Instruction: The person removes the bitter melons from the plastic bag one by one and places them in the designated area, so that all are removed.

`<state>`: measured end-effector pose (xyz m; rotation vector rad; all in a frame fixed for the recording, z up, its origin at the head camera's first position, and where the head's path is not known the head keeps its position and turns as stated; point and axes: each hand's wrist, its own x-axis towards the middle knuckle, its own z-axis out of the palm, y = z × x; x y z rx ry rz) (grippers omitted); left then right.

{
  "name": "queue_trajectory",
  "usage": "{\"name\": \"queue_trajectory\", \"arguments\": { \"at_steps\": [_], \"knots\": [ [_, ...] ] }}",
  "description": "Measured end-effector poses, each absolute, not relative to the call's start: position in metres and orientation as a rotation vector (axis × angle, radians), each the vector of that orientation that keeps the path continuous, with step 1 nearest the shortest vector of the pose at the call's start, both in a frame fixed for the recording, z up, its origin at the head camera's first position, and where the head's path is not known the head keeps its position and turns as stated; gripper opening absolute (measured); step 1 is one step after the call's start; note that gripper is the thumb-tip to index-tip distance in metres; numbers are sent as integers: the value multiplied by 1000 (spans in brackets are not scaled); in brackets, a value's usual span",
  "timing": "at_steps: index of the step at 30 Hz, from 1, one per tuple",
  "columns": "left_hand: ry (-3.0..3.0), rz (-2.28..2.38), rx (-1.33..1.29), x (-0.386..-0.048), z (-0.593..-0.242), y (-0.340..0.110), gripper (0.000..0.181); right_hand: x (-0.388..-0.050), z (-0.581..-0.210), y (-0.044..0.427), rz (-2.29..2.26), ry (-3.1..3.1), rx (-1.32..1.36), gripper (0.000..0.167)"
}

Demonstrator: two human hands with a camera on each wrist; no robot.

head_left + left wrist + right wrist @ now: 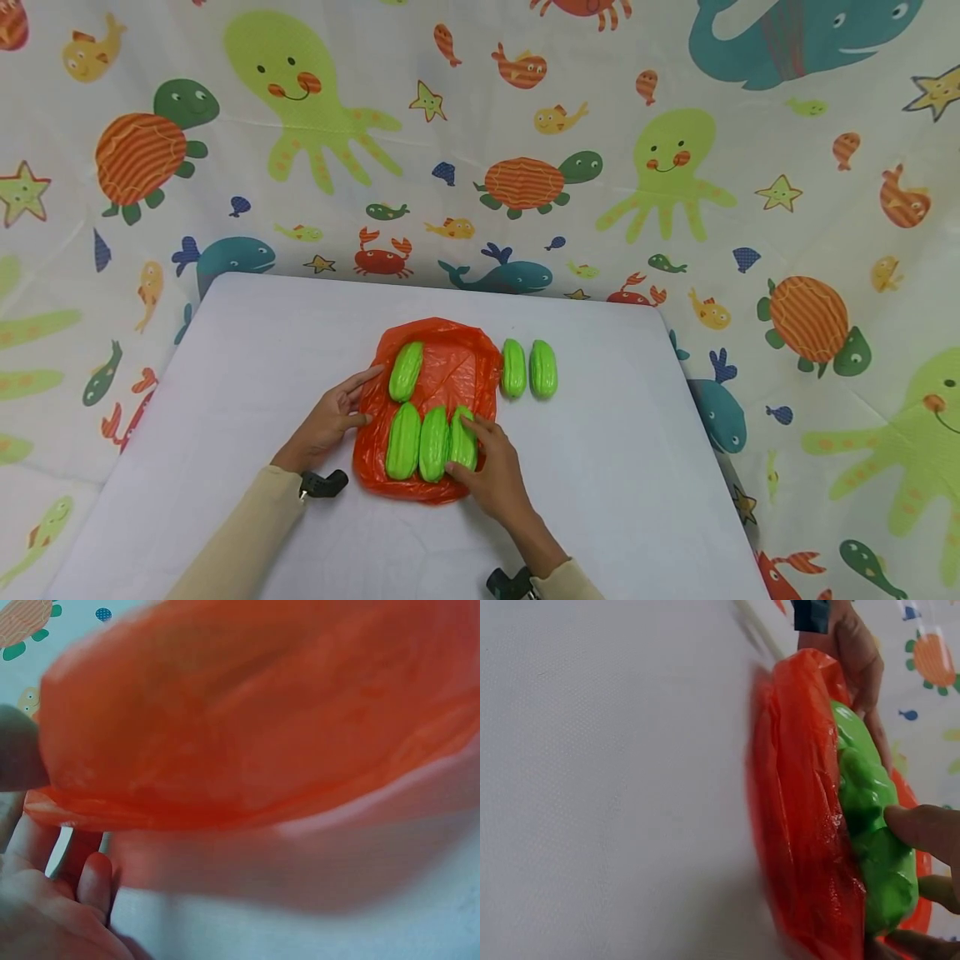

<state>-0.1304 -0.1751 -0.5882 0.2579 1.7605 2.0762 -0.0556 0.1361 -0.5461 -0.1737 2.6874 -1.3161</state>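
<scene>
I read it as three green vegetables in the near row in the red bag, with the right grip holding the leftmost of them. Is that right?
Not quite. The right grip holds the rightmost green vegetable of that row, not the leftmost; the head view shows it. The rest stands: three in the near row in the red bag.

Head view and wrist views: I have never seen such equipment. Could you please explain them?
There is no machine, only a person: the left grip and right grip are two bare hands. A head camera took the wide picture; wrist cameras took the two close ones. On the white table lies red plastic with four cucumbers in it; two more cucumbers lie to its right. The left grip pinches the plastic's edge; the right grip holds the front right cucumber between thumb and fingers.
</scene>
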Motion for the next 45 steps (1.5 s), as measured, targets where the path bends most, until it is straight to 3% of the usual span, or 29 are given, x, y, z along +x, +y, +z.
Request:
{"name": "queue_trajectory", "arguments": {
  "at_steps": [20, 45],
  "knots": [
    [1751, 2076, 234, -131, -589, -174, 83, -80, -520, 157, -1427, 2710, -114, 75],
    [1763, 2060, 222, -131, -589, -175, 85, -128, -498, 227, -1387, 2885, -4, 76]
  ]
}}
